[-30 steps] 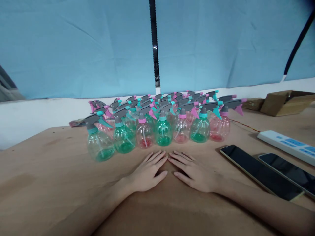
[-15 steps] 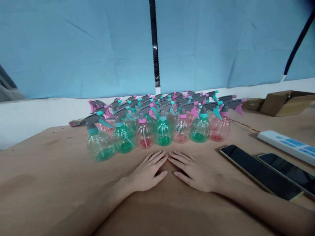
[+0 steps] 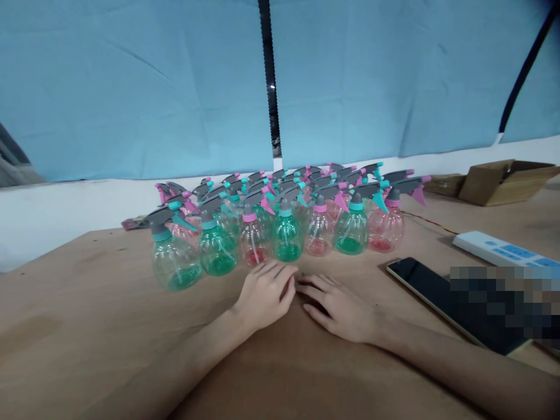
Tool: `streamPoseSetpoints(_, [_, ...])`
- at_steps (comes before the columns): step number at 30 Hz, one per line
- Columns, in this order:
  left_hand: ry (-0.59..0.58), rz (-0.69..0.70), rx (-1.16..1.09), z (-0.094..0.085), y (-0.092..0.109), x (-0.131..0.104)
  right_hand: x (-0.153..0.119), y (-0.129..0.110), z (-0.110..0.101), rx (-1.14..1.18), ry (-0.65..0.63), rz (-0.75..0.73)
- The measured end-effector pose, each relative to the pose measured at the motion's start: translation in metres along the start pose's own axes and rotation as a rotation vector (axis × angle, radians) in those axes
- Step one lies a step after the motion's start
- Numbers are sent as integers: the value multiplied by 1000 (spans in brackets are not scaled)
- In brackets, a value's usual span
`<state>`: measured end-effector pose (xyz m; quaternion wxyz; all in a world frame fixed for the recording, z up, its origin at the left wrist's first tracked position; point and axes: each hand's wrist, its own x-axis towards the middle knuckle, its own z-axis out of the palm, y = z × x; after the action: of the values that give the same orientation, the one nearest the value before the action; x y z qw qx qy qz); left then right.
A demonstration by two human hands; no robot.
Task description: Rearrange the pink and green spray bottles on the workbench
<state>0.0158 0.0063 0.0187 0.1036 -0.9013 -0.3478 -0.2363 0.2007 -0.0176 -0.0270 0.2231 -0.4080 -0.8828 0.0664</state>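
My left hand is arched just above or on the table, fingers bent and thumb slightly apart, with nothing seen in it. Its fingertips are partly hidden, close to the front of a round spray bottle with a pink collar. To its right, my right hand lies open on the wood, fingers spread and empty. Several spray bottles stand upright in rows beyond both hands, clear green or pink with grey trigger heads. Among the front ones are a green bottle, a pink bottle and a teal-collared bottle at the left end.
On the right a black-screened phone lies near my right forearm, beside a pixelated patch. A white power strip and an open cardboard box are farther back. Blue cloth hangs behind the wooden table.
My left hand has risen from lying flat, and its fingers have bent. My right hand stays on the table with its fingers slightly more curved. The view has shifted a little.
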Motion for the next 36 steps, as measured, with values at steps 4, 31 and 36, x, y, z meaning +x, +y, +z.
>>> streamPoseSetpoints(4, [258, 55, -21, -28, 13, 81, 3, -5, 0, 36, 34, -8])
streamPoseSetpoints(31, [-149, -114, 103, -17, 27, 330, 6, -4, 0, 9, 40, 14])
streamPoseSetpoints(36, [213, -104, 80, -78, 32, 308, 6, -3, -1, 10, 33, 8])
